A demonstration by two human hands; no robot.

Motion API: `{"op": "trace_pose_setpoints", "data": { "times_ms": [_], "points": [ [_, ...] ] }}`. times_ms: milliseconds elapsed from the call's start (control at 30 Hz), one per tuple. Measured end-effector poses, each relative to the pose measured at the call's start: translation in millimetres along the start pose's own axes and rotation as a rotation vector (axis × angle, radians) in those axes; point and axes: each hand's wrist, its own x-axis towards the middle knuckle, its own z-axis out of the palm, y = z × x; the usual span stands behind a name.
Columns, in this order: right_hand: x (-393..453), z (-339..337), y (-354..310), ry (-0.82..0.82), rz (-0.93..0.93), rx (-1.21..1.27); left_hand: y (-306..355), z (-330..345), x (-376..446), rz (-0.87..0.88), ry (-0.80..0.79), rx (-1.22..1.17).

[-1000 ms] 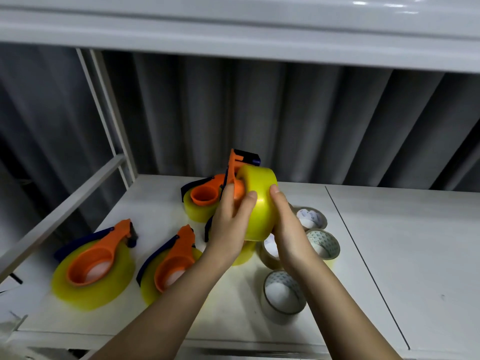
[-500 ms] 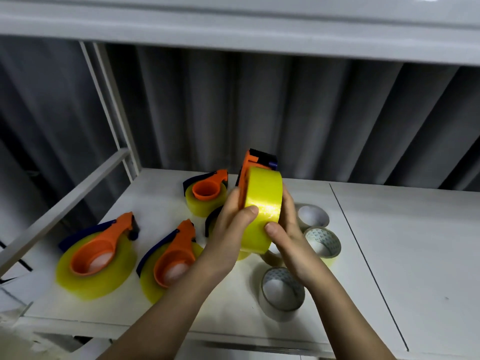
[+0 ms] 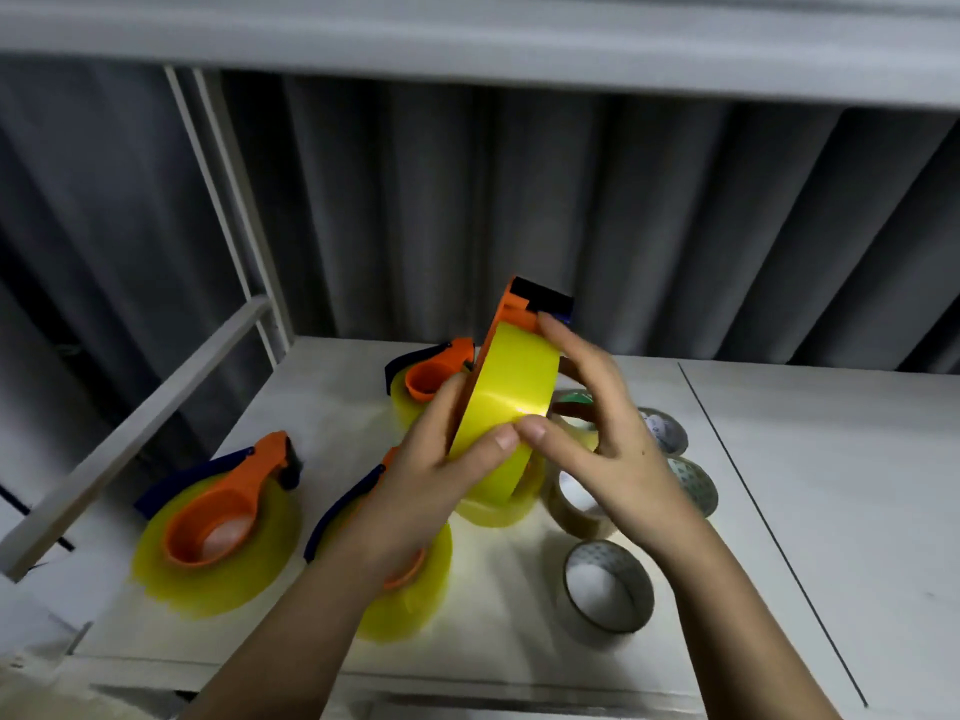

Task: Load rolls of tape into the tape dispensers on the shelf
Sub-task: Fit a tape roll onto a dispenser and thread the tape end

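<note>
A yellow tape roll (image 3: 511,402) sits on an orange dispenser (image 3: 514,304) with a dark blade end, held upright above the shelf (image 3: 831,485). My left hand (image 3: 431,475) grips the roll and dispenser from the left, thumb on the tape's face. My right hand (image 3: 608,433) is on the right side, its thumb pressing the tape face beside my left thumb and a finger reaching up to the orange top near the blade. Three loaded orange dispensers lie flat: one at the left (image 3: 218,517), one under my left wrist (image 3: 405,589), one behind (image 3: 436,376).
Several loose clear tape rolls lie on the right of the pile, the nearest one (image 3: 605,584) by the front edge, others (image 3: 691,485) behind my right hand. A white frame post (image 3: 228,210) and rail (image 3: 130,439) bound the left. An upper shelf spans overhead. Grey curtain behind.
The roll and dispenser have tipped so the tape's face turns toward me. My right hand's fingers have spread, with one moving up to the dispenser's top.
</note>
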Motion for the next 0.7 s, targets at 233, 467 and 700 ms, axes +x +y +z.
{"op": "trace_pose_setpoints", "data": {
  "times_ms": [233, 467, 700],
  "points": [
    [16.5, 20.5, -13.9, 0.061, -0.146, -0.291, 6.9, -40.1, 6.5, 0.079, -0.107, -0.005],
    [19.6, 29.4, -37.5, 0.096, -0.058, -0.428, 1.6, -47.7, 13.1, 0.205, 0.047, 0.096],
    [24.3, 23.5, -49.0, 0.076, -0.001, -0.646, 2.2, -55.6, 17.4, 0.237, 0.031, 0.197]
  ]
}}
